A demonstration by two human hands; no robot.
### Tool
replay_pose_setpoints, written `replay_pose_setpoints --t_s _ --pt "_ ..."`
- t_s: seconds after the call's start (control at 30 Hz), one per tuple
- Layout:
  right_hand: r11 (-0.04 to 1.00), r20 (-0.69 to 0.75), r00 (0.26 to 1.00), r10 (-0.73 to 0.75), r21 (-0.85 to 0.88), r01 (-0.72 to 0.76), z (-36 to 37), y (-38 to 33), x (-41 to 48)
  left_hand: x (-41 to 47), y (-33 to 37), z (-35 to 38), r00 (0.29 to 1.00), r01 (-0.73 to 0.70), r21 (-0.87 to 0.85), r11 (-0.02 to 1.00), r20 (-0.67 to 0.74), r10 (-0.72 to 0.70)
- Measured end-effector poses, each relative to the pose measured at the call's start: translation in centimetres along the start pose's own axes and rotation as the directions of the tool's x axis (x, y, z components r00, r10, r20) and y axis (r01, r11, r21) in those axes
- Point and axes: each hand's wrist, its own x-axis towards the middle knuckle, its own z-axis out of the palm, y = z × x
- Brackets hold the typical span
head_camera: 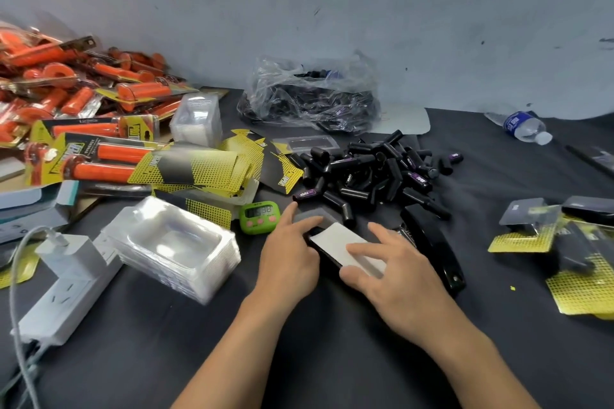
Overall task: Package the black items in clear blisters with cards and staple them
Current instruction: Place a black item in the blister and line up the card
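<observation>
White card (335, 239) apparently pressed by left hand (292, 252) and right hand (395, 276).

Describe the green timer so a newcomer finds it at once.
Start at the stack of clear blisters on the left of the table. Just right of it, beyond the left hand, sits the timer. It alone is bright green, with a display and pink buttons.
</observation>
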Motion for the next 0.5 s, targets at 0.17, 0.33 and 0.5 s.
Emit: replay_pose_setpoints --t_s 0.17,0.33,0.5 --pt "0.993 -0.009 1.000 -0.022 -0.112 0.021 0.8 -0.6 -0.2 -0.1 0.1 -0.2 0.999 -0.030 -0.098 0.995 -0.029 0.027" --pt "0.997 -0.184 0.980 0.072 -0.025 -0.078 1.4 -0.8 0.2 -1.0 1.3 0.9 0.954 -0.056 -0.223 0.973 -0.299 -0.014" --pt "0.983 -0.317 0.932 0.175 -0.004 -0.186 2.0 -1.3 0.4 -0.9 1.2 0.9 0.948 0.070 -0.267 0.961 -0.282 -0.147"
